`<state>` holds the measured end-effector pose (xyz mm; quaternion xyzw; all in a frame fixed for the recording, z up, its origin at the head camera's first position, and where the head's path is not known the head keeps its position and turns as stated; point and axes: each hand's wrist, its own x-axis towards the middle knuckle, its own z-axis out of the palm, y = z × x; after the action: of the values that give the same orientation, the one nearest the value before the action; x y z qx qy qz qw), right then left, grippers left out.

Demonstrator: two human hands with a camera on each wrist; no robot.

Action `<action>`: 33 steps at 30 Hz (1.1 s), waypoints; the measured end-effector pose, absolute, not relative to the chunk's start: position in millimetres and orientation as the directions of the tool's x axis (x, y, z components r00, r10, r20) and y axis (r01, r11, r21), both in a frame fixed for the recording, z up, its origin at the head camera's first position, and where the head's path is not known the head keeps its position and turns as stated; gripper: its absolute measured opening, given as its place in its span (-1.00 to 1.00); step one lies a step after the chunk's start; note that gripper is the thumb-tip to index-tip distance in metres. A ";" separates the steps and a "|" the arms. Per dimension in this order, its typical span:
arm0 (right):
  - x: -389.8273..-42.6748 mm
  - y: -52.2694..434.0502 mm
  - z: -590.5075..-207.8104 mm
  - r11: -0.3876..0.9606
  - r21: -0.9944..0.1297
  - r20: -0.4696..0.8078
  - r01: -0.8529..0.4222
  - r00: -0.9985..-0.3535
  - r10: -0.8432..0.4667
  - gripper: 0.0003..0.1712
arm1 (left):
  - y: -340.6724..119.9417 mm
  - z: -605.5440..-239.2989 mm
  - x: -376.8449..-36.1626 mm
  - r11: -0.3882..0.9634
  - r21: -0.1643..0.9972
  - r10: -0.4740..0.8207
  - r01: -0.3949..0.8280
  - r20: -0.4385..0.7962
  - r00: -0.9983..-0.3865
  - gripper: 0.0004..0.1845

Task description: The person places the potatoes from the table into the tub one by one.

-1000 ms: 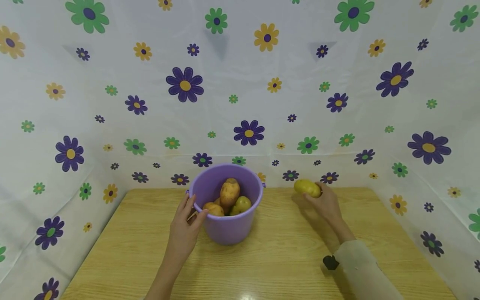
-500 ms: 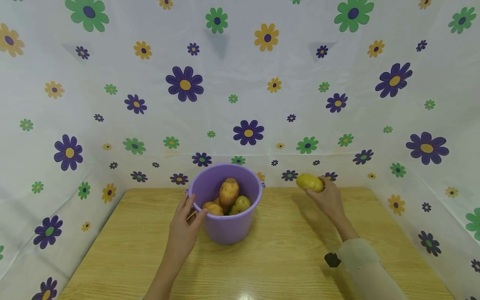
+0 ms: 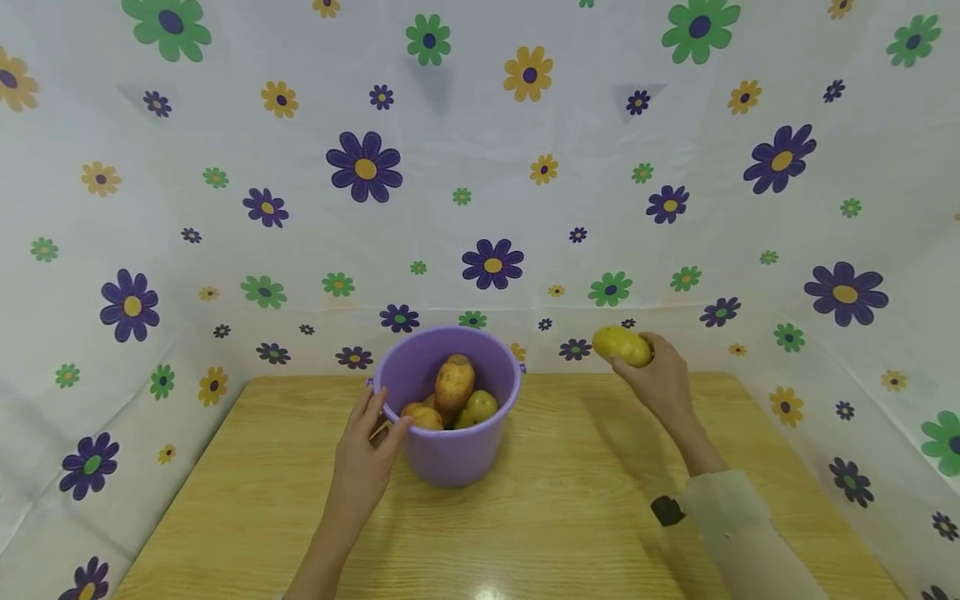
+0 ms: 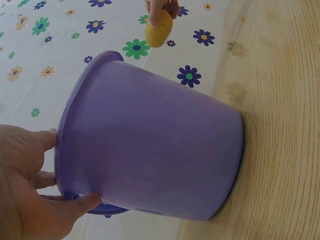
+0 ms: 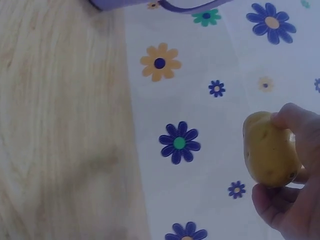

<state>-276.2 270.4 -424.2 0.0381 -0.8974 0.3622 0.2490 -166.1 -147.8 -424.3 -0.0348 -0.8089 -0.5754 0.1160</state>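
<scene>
A purple bucket [image 3: 452, 454] stands upright on the wooden table. Inside it lie several potatoes, one long potato [image 3: 454, 383] leaning up highest. My left hand [image 3: 363, 467] rests at the left front of the bucket's rim, its fingers spread apart; in the left wrist view, fingertips [image 4: 90, 200] touch the rim and the outer wall. To the right of the bucket, my right hand [image 3: 663, 379] holds another yellow potato [image 3: 621, 346] in the air, gripped between thumb and fingers. The right wrist view shows this potato [image 5: 270, 150] in front of the cloth.
A white cloth with printed flowers [image 3: 492, 264] hangs behind the table and along both sides. The light wood table [image 3: 562, 500] stretches around the bucket. Beside the right sleeve [image 3: 731, 508] shows a small black object [image 3: 667, 510].
My right hand has lifted the potato higher and slightly to the right. The left hand keeps its place on the bucket, and the bucket stays put.
</scene>
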 end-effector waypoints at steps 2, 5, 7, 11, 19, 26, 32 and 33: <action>-275.3 269.0 -419.1 0.733 -0.634 0.475 -0.247 -0.872 0.117 -0.31 | -148.2 -424.3 -165.7 0.336 0.923 -0.077 0.189 0.227 -0.971 -0.27; -273.3 266.8 -411.3 0.730 -0.639 0.475 -0.245 -0.871 0.124 -0.31 | -148.6 -424.4 -165.7 0.341 0.921 -0.075 0.191 0.229 -0.970 -0.26; -271.9 265.6 -406.7 0.728 -0.640 0.476 -0.246 -0.871 0.124 -0.30 | -148.8 -424.5 -166.0 0.345 0.919 -0.075 0.191 0.229 -0.970 -0.25; -269.7 263.2 -399.5 0.724 -0.637 0.490 -0.264 -0.864 0.115 -0.31 | -148.6 -424.0 -166.4 0.341 0.922 -0.074 0.186 0.223 -0.972 -0.26; -267.6 261.7 -396.1 0.721 -0.636 0.496 -0.276 -0.861 0.108 -0.30 | -148.1 -423.4 -166.1 0.330 0.927 -0.077 0.175 0.211 -0.974 -0.27; -266.1 262.0 -395.8 0.724 -0.625 0.516 -0.291 -0.850 0.103 -0.30 | -148.6 -423.9 -166.1 0.329 0.926 -0.071 0.184 0.219 -0.973 -0.25; -265.0 259.9 -394.5 0.717 -0.634 0.502 -0.289 -0.859 0.098 -0.31 | -148.5 -424.0 -166.0 0.329 0.925 -0.072 0.188 0.223 -0.972 -0.25; -264.7 258.9 -394.2 0.715 -0.637 0.499 -0.289 -0.861 0.097 -0.30 | -148.5 -423.9 -165.9 0.330 0.925 -0.073 0.187 0.223 -0.972 -0.25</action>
<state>-264.7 258.9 -394.2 0.0540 -0.8893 0.3739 0.2577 -165.9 -148.5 -423.9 -0.0355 -0.8078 -0.5775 0.1125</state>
